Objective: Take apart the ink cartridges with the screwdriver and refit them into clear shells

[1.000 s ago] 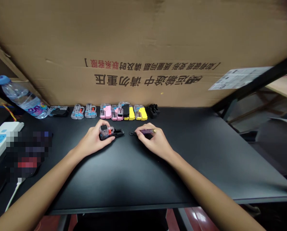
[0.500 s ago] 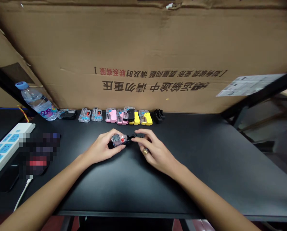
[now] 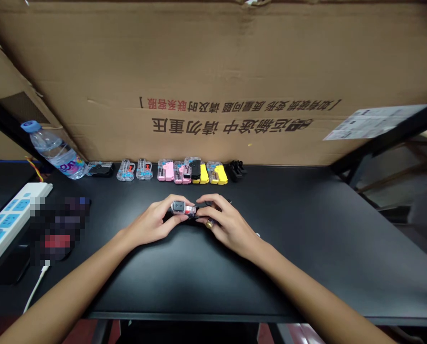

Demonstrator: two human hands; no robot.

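Observation:
Between thumb and fingers, my left hand [image 3: 155, 222] grips a small clear plastic device [image 3: 178, 206] with a dark, two-holed square end. A red part shows near its middle. My right hand [image 3: 231, 224], with a ring on one finger, is closed at the device's right end. Its fingertips pinch a small black part [image 3: 192, 215] there, partly hidden by the fingers. Both hands are just above the black table [image 3: 185, 282], fingertips close together.
Similar clear devices with pink parts [image 3: 168, 171], yellow parts [image 3: 220, 174] and black parts [image 3: 194, 169] line the back. Black pieces [image 3: 236, 170] lie right of them. At left are a water bottle [image 3: 61, 155], power strip [image 3: 15, 215] and blurred-out phone [image 3: 61, 229]. Cardboard [image 3: 235, 57] stands behind.
My right hand has moved slightly left, its fingers now closer around the device's right end. The device has shifted slightly right and turned in my left hand.

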